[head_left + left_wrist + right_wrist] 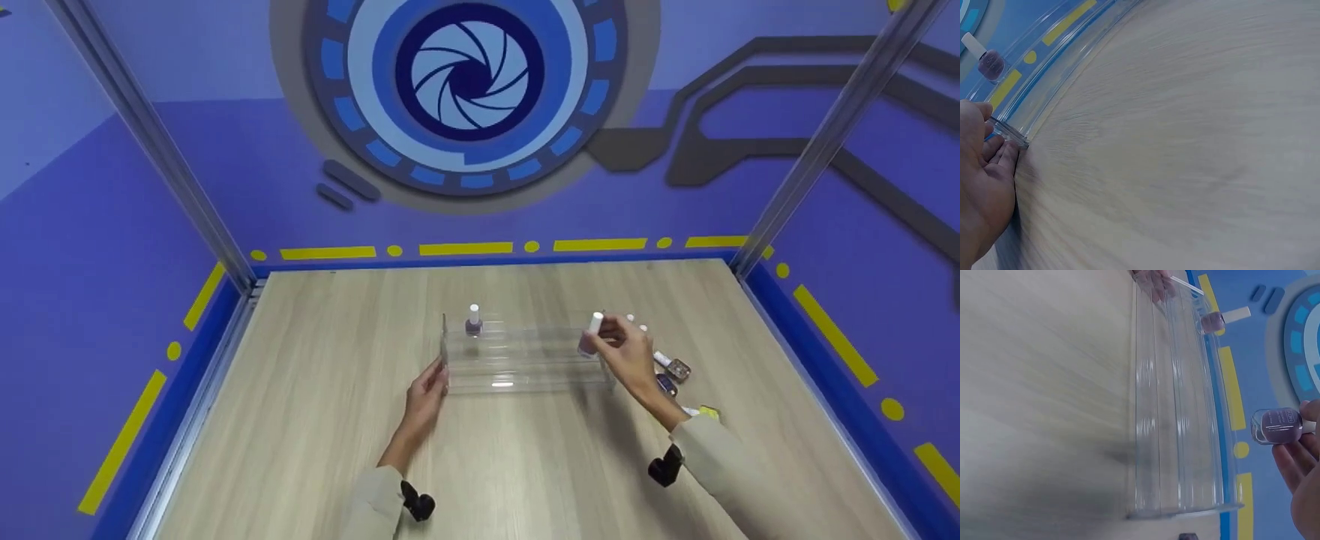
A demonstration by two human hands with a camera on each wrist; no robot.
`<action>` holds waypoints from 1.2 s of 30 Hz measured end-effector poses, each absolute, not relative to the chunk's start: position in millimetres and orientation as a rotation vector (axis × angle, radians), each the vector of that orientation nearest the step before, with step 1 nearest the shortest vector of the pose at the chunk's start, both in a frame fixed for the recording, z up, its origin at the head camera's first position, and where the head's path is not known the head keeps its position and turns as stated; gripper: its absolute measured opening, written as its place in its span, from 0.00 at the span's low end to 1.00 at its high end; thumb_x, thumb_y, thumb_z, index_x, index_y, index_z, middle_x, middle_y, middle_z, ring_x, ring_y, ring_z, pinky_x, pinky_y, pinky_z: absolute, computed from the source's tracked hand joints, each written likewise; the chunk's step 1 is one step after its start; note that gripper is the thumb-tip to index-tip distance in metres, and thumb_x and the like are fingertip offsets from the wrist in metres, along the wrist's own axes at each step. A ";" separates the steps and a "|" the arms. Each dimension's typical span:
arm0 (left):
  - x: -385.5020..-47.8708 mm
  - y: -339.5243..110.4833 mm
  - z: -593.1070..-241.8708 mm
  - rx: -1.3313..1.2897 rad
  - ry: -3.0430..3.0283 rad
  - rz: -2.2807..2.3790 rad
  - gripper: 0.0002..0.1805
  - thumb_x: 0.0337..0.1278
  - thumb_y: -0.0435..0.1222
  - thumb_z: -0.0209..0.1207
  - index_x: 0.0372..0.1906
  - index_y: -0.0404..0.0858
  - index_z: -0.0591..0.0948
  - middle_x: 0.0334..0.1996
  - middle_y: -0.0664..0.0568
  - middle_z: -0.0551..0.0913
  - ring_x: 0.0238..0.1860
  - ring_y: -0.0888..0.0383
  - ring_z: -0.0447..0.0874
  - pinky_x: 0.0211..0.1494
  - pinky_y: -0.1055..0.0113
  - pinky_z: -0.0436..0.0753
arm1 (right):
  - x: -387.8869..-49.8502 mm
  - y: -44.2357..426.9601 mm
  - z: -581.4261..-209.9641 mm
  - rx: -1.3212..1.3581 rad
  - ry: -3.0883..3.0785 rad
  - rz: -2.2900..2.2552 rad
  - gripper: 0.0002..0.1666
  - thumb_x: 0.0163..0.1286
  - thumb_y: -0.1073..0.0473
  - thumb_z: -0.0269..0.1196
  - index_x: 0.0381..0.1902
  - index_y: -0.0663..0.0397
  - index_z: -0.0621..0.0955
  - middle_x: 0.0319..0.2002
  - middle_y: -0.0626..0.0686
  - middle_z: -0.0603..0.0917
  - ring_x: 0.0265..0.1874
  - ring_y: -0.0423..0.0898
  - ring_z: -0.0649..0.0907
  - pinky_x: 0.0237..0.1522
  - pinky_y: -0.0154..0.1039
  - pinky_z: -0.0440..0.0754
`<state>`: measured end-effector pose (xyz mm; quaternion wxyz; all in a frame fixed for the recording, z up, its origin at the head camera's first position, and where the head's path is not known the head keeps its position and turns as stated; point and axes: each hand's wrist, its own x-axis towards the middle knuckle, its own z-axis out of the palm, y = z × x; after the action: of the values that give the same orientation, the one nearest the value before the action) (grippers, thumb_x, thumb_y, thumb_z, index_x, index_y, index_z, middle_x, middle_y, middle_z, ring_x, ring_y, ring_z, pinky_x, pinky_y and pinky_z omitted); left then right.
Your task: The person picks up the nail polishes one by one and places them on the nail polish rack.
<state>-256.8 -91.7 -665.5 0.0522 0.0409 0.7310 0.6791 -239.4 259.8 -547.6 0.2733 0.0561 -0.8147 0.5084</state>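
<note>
A clear stepped display rack (525, 369) stands on the wooden table. My left hand (426, 397) grips its left end panel, with the thumb and fingers at the panel's edge in the left wrist view. My right hand (628, 354) pinches a mauve nail polish bottle (1282, 426) near its white cap, held up above the rack's right end. Another mauve nail polish bottle (473, 325) stands upright on the upper tier near the left end. That same bottle also shows in the left wrist view, above the thumb.
Right of the rack lie several more nail polish bottles, among them a glittery brown one (679, 368), a dark one (666, 385) and a yellow one (709, 412). White caps (643, 328) show behind my right hand. Purple panels with metal posts (832, 142) bound the table.
</note>
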 end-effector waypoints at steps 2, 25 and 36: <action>-257.7 -90.5 -665.8 0.118 2.205 2.073 0.28 0.81 0.41 0.48 0.78 0.35 0.63 0.58 0.41 0.79 0.55 0.55 0.77 0.57 0.70 0.80 | -240.9 254.4 -548.2 0.152 -2.193 1.365 0.13 0.58 0.71 0.75 0.40 0.69 0.84 0.34 0.65 0.89 0.31 0.33 0.86 0.35 0.19 0.83; -252.7 -95.1 -668.7 0.158 2.174 2.073 0.30 0.82 0.39 0.47 0.78 0.27 0.58 0.74 0.30 0.67 0.71 0.38 0.71 0.70 0.52 0.79 | -260.4 178.1 -552.6 0.274 -2.352 1.482 0.14 0.58 0.70 0.75 0.42 0.65 0.84 0.36 0.60 0.91 0.37 0.55 0.91 0.40 0.43 0.91; -256.6 -96.9 -664.6 0.106 2.160 2.089 0.30 0.81 0.39 0.48 0.78 0.29 0.60 0.74 0.33 0.68 0.67 0.44 0.75 0.63 0.66 0.82 | -279.6 132.1 -559.0 0.334 -2.355 1.598 0.13 0.59 0.69 0.74 0.41 0.66 0.84 0.36 0.64 0.91 0.36 0.56 0.91 0.40 0.44 0.91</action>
<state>-256.6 -96.9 -664.6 0.0676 0.0353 0.7167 0.6932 -279.6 132.1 -559.0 0.1377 0.1155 -0.8139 0.5525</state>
